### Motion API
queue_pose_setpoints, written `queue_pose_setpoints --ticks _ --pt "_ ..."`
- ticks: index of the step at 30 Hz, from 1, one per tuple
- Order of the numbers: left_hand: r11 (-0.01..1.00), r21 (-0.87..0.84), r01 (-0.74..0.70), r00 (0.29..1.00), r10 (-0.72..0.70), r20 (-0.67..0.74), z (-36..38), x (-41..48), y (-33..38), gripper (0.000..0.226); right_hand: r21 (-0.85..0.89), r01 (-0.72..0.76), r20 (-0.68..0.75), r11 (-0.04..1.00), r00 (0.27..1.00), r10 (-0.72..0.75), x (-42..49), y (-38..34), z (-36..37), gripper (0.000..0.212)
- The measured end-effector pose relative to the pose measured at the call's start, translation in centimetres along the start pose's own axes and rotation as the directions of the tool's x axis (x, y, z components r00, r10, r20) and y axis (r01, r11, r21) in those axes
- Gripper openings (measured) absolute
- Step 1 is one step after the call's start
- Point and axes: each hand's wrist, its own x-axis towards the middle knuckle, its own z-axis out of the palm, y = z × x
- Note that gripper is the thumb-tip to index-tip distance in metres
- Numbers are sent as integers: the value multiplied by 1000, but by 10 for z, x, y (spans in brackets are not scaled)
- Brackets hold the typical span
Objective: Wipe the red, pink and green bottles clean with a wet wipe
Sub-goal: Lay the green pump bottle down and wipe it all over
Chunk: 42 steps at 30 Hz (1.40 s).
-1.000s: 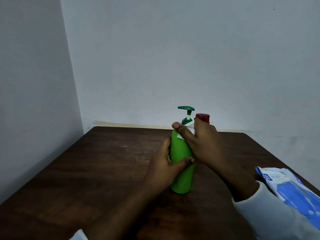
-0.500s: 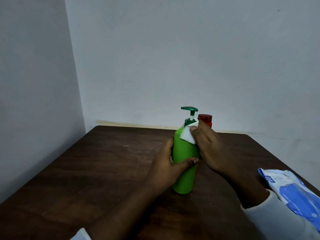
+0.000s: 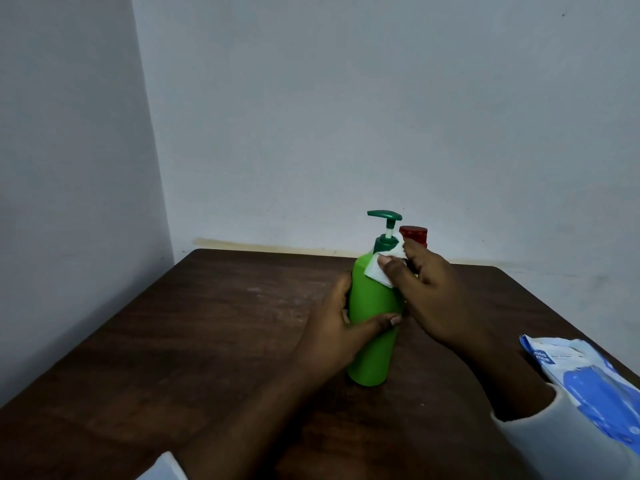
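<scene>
Seen from the head camera: a smooth, matte green bottle [image 3: 372, 327], tall and round-shouldered, standing upright near the middle of the desk [image 3: 207, 341], somewhat toward its far edge, topped by a darker green pump [image 3: 385, 216] with a flat nozzle pointing left over a white stem. Clasped around its lower middle by the left hand [image 3: 337, 327], thumb laid across the front, fingers [image 3: 343, 289] wrapped behind the left side. Pressed against the shoulder and collar by the right hand [image 3: 429, 292], a small crumpled white wet wipe [image 3: 377, 271], soft and folded, pinched under thumb and fingertips. Just behind the right hand, toward the far edge, only the glossy ribbed cap of the red bottle [image 3: 413, 234] showing. Pale sleeve cuffs at both wrists. At the right edge of the desk, a crinkly blue-and-white plastic wipes pack [image 3: 588, 379] lying flat, partly out of view. Dark brown wood desk, grain visible, with faint pale smears near the centre, pushed into a room corner. Plain, flat grey-white walls [image 3: 346, 116], a yellowish stained strip along the base of the back wall just above the far edge.
</scene>
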Motion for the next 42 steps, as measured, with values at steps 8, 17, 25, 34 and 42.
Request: queue_pose_setpoints --ticks 8,17,25,34,42 --pt "1000 4 -5 1000 5 -8 -1 0 0 60 210 -6 -66 978 998 20 5 9 16 21" --pt "1000 2 3 1000 -3 -6 0 2 -2 60 199 40 -276 979 961 17 8 -1 24 33" --pt "999 -32 7 1000 -6 19 0 0 -3 60 282 -5 9 959 1000 2 -2 5 3 20" --pt "980 -139 143 986 -129 101 -2 -3 -4 58 -28 50 -85 998 995 -53 -7 20 -4 25" --pt "958 -195 212 969 -181 166 5 -9 -10 59 -72 17 -1 997 1000 -17 -1 14 -6 38"
